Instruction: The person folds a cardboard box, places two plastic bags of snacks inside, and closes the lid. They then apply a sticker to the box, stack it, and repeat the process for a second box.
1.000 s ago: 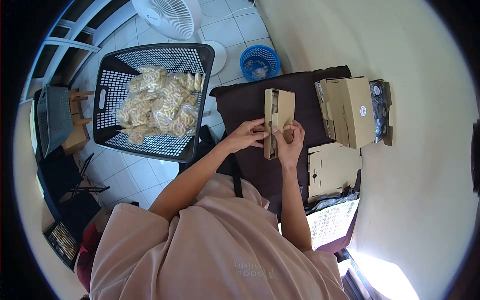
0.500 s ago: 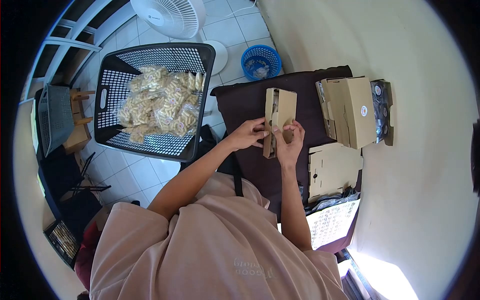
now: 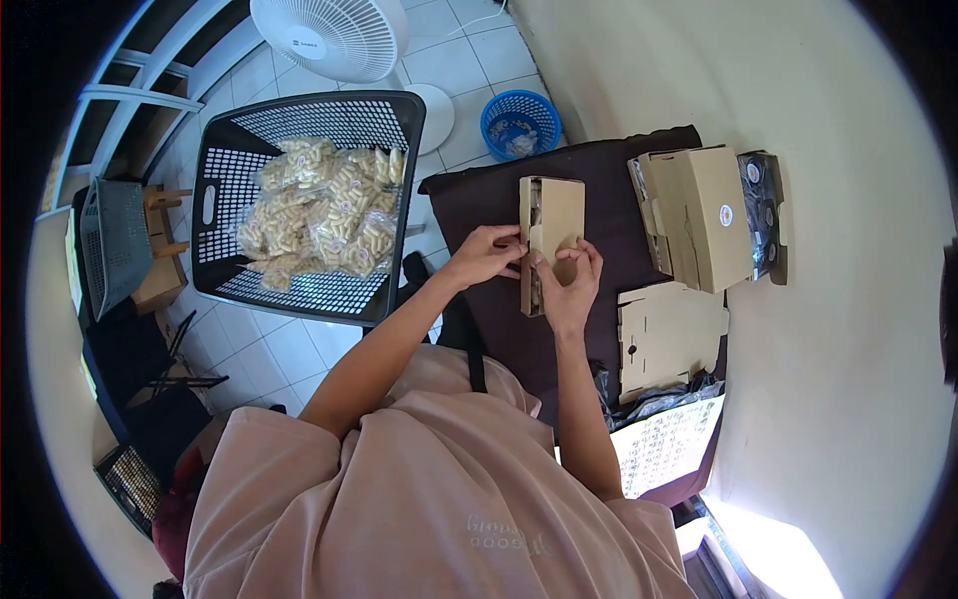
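Observation:
A narrow brown cardboard box lies on the dark cloth-covered table, its lid nearly closed and a gap showing along the left side. My left hand grips that left side with bent fingers. Over the lower part of the lid, my right hand has its thumb on the front edge and its fingers curled on top, closed on the box. What lies inside the box is mostly hidden.
Stacked cardboard boxes stand at the right by the wall, with a flat cardboard piece and a handwritten sheet nearer. Left are a black basket of bagged snacks, a blue basket and a fan.
The box and both hands appear slightly further left in the view. My right thumb has shifted a little along the lid's edge; the grip is otherwise much the same.

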